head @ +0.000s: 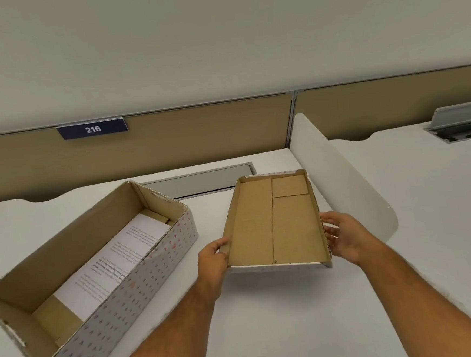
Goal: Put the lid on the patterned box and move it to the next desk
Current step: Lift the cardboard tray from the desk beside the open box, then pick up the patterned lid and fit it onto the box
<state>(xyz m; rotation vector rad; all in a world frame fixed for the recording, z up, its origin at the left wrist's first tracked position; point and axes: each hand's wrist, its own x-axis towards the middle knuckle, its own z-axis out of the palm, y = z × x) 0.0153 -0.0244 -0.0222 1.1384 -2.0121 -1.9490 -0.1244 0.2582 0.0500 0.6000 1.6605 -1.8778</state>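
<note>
The patterned box (162,263) lies open on the white desk at the left, with a printed sheet of paper (117,261) inside it. Its lid (272,226) is to the right of it, upside down, brown cardboard inside facing up. My left hand (212,261) grips the lid's left rim near the front corner, thumb over the edge. My right hand (343,237) holds the lid's right rim. The lid's near edge looks slightly raised off the desk.
A white curved divider (341,181) separates this desk from the adjacent desk (427,191) on the right. A grey cable hatch (200,181) lies behind the box and lid. A tan partition carries a blue sign "216" (92,129). Another grey hatch (461,124) stands open at far right.
</note>
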